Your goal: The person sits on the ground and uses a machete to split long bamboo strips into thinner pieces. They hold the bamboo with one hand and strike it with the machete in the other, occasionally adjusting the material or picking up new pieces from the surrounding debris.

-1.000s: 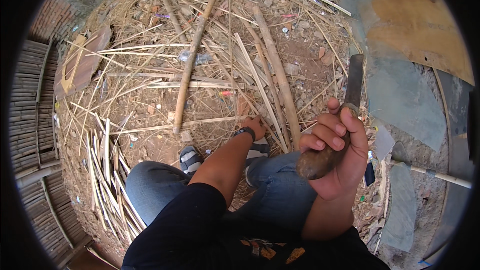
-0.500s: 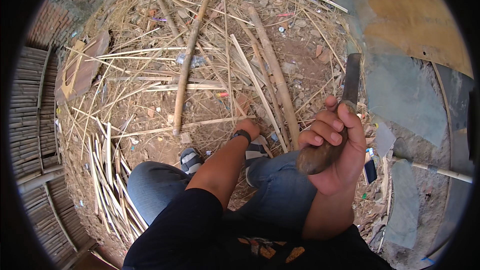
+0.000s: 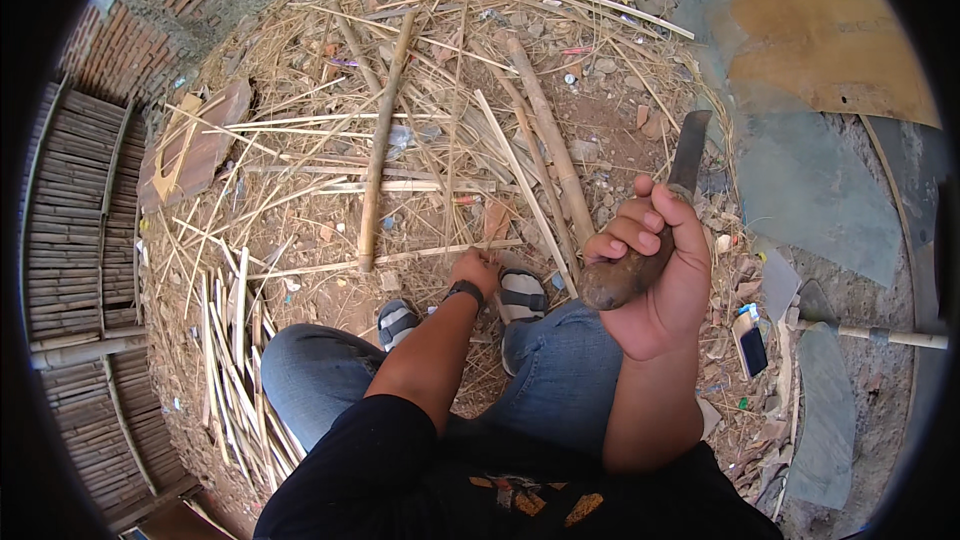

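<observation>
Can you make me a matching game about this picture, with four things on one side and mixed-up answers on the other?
Things:
1. knife
2. dark wristband
3. jeans
4. heap of pale strips

Answers:
A. blue, on the legs
B. on the ground, to the left of the left knee
C. gripped in the right hand
D. around the wrist of the left hand

Right pairs: 1-C, 2-D, 3-A, 4-B
</observation>
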A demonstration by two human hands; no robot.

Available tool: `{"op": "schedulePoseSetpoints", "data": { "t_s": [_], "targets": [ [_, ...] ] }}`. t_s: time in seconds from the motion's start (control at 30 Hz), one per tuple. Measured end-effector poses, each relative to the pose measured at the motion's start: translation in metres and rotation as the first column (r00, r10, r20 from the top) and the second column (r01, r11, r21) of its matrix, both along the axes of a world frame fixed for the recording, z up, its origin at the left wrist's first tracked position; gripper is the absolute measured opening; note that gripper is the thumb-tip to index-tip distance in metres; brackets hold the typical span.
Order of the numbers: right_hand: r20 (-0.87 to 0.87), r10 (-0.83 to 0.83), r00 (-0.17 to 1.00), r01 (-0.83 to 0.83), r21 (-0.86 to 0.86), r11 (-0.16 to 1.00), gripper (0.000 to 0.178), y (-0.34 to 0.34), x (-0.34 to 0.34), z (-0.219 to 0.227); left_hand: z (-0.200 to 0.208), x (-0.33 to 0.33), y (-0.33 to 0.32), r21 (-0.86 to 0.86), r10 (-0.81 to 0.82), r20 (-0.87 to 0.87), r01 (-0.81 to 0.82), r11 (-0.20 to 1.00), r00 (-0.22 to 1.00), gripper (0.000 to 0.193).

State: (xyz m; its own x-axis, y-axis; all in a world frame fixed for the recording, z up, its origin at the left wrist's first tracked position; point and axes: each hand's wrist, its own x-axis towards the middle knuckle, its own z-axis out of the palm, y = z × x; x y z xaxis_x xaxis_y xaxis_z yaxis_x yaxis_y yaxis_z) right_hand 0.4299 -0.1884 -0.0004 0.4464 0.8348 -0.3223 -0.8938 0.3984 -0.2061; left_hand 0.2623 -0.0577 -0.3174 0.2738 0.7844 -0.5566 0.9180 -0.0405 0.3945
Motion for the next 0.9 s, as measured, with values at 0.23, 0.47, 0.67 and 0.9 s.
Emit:
{"op": "schedulePoseSetpoints", "data": {
  "t_s": [0.23, 0.47, 0.67, 0.9],
  "targets": [
    [0.039, -0.059, 0.998, 0.060, -0.036, 0.998, 0.010, -0.007, 0.006, -0.002, 0.019, -0.034, 0.047, 0.132, 0.140, -0.164, -0.119, 0.984, 0.977, 0.036],
    [0.018, -0.026, 1.000, 0.026, -0.015, 1.000, 0.012, -0.001, 0.002, 0.000, -0.030, -0.066, 0.051, -0.048, 0.140, -0.373, -0.170, 0.984, 0.917, 0.068],
    [-0.023, 0.037, 0.999, -0.037, -0.005, 0.999, 0.014, 0.001, -0.001, -0.003, 0.017, 0.060, -0.018, -0.432, -0.522, 0.112, 0.514, 0.741, 0.846, 0.088],
    [0.027, -0.072, 0.997, 0.073, -0.070, 0.995, 0.013, 0.003, 0.003, -0.006, 0.043, 0.081, -0.014, -0.190, -0.670, -0.086, 0.648, 0.737, 0.737, 0.068]
  ]
}}
